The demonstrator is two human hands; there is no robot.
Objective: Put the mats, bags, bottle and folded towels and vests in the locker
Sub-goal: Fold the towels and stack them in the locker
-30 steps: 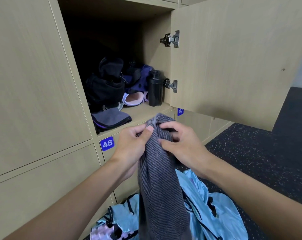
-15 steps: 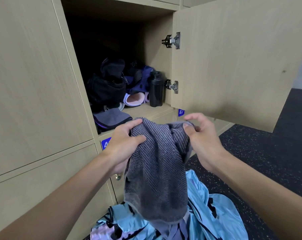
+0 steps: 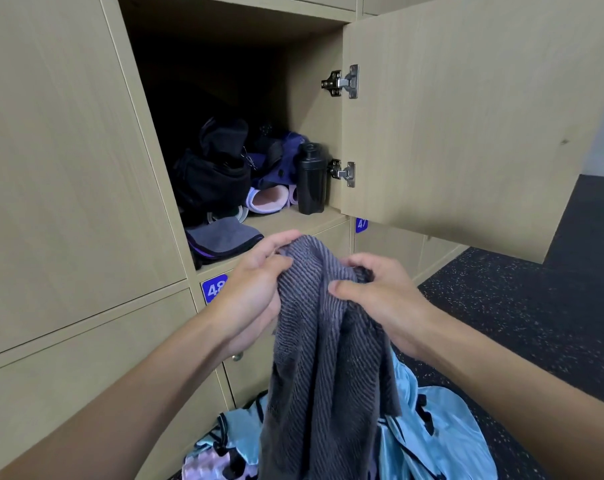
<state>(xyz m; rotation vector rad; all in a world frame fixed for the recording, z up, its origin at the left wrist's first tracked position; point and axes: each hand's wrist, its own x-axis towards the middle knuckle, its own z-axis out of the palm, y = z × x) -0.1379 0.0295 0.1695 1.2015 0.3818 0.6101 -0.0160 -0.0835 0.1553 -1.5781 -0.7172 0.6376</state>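
A grey ribbed towel [image 3: 324, 358] hangs in front of the open locker [image 3: 304, 220]. My left hand [image 3: 252, 289] and my right hand [image 3: 380, 296] both grip its top edge, close together. Inside the locker stand a black bottle [image 3: 311, 178], a black bag [image 3: 213, 174], a purple bag [image 3: 279, 161], rolled pink and lilac mats [image 3: 267, 199] and a folded grey towel [image 3: 224, 237] at the front left. Light blue vests [image 3: 428, 431] lie on the floor below the towel.
The locker door [image 3: 466, 116] stands open to the right. Closed lockers labelled 48 [image 3: 213, 289] and 47 [image 3: 361, 224] sit underneath. Dark speckled floor [image 3: 518, 323] stretches to the right.
My hands spread the towel's top edge apart, then brought it back together, bunching the cloth between them. The towel hangs lower over the vests.
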